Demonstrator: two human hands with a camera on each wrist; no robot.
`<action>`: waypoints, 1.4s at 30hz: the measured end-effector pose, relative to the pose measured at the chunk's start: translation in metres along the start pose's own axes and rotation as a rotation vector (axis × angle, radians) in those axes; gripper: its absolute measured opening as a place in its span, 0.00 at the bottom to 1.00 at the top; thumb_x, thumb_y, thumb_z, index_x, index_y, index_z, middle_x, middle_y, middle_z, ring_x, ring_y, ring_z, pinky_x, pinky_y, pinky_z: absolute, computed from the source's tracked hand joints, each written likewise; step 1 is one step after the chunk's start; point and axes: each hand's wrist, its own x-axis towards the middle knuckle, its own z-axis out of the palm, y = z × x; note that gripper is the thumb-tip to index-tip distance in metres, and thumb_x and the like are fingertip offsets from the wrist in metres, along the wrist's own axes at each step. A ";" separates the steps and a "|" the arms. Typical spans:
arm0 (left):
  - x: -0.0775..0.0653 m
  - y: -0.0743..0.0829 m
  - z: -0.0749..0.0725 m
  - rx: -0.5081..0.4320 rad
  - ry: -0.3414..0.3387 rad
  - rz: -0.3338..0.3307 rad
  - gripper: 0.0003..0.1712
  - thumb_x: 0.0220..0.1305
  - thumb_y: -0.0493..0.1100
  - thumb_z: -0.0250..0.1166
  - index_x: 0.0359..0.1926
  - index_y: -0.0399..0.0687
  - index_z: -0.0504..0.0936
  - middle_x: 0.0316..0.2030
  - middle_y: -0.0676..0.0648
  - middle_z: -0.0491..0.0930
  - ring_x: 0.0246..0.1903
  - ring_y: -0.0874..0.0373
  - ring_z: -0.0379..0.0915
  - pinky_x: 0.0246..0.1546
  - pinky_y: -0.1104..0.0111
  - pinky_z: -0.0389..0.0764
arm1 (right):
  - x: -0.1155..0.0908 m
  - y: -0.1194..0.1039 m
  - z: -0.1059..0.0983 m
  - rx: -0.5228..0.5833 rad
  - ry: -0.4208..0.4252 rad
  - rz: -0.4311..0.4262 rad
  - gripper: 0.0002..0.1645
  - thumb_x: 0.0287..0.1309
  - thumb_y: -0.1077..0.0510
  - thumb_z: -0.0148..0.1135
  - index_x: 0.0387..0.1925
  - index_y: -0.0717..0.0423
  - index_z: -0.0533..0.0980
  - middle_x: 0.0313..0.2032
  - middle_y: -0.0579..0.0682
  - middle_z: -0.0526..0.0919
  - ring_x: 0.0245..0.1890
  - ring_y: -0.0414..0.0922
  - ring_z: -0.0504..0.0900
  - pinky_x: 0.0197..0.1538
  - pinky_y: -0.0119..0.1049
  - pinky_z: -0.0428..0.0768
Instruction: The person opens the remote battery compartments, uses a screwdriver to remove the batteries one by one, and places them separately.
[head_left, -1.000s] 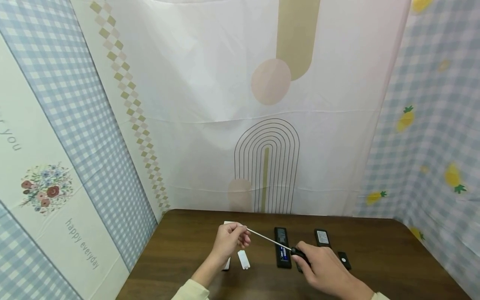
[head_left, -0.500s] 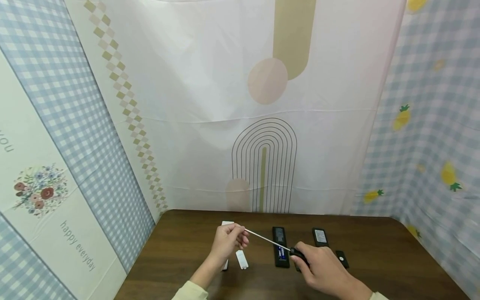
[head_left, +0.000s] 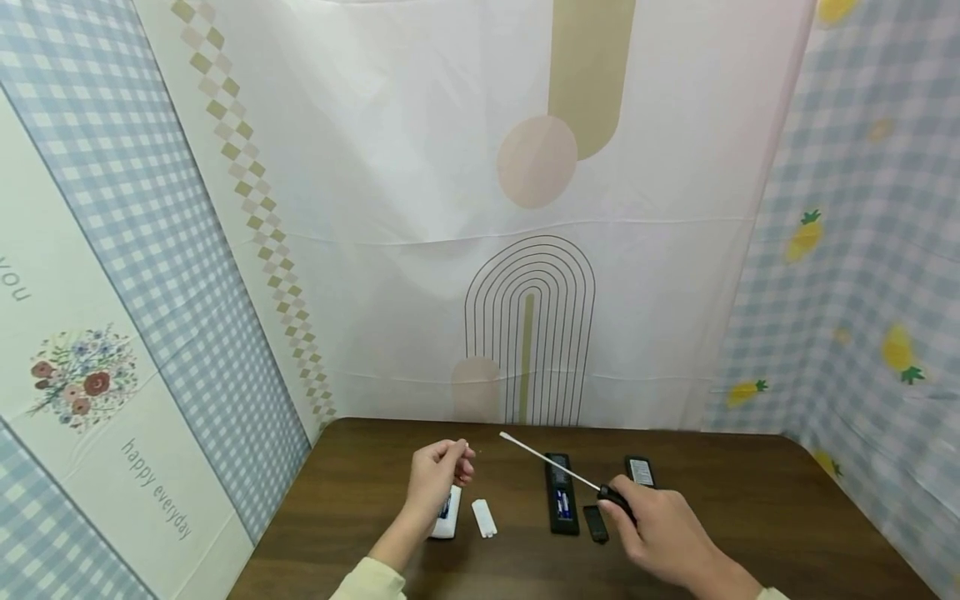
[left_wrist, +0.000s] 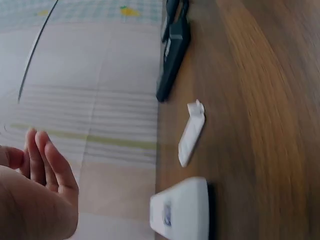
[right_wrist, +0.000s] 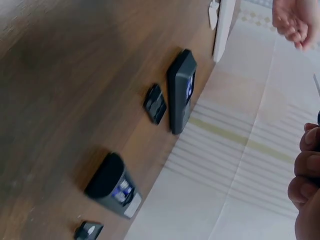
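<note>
My right hand [head_left: 671, 521] grips the black handle of a screwdriver [head_left: 551, 461], its long thin shaft pointing up and left above the table. Just left of the tip is my left hand [head_left: 437, 479], apart from it, with thumb close to loosely curled fingers and nothing visible held. Under the left hand lies a white remote control [head_left: 446, 521], partly hidden, with its battery bay showing. Beside it is a white battery cover [head_left: 484, 518]. A black remote control [head_left: 562, 521] lies between the hands, blue batteries exposed, next to a small black cover [head_left: 596, 524].
Another black remote [head_left: 640, 470] lies at the right, partly behind the right hand. In the right wrist view a second black cover [right_wrist: 89, 230] lies near it. The brown table [head_left: 360, 467] meets a patterned fabric backdrop [head_left: 390, 333].
The left hand has let go of the screwdriver's tip and moved left and down. The right hand has moved slightly right with the screwdriver, whose tip now shows; the small black cover is uncovered.
</note>
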 end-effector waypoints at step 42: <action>0.037 -0.051 -0.026 0.679 0.058 -0.259 0.22 0.59 0.46 0.79 0.36 0.34 0.79 0.29 0.42 0.82 0.30 0.53 0.81 0.30 0.64 0.81 | -0.028 0.016 -0.002 -0.012 -0.013 0.098 0.13 0.68 0.60 0.71 0.36 0.39 0.75 0.19 0.22 0.60 0.15 0.18 0.49 0.17 0.18 0.56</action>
